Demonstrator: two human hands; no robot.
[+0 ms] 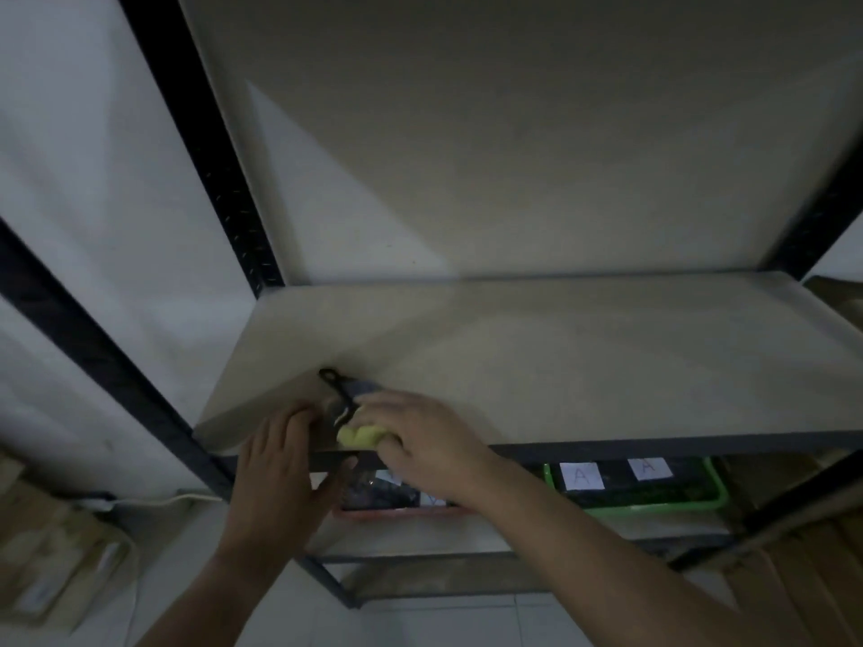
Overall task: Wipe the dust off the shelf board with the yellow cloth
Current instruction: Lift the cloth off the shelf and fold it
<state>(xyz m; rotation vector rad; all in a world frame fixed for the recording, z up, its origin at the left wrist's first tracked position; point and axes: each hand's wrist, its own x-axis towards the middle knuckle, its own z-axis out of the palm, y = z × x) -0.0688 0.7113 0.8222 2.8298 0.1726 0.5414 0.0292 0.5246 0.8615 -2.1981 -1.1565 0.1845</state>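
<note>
The pale shelf board point(583, 361) spans the black metal rack at chest height. A bunched yellow cloth point(362, 436) lies at the board's front left edge, and my right hand point(420, 441) is closed over it, pressing it onto the board. My left hand point(285, 469) rests at the front edge just left of the cloth, fingers spread, touching the board's lip. A black handled tool point(338, 394) with a blue-grey part lies on the board right behind both hands; its lower end is hidden between them.
Black rack uprights point(219, 170) frame the shelf. On the shelf below stand a green basket point(700, 499) with labelled boxes and a red tray point(397, 511). Cardboard boxes point(51, 548) sit on the floor at left, more cardboard at right.
</note>
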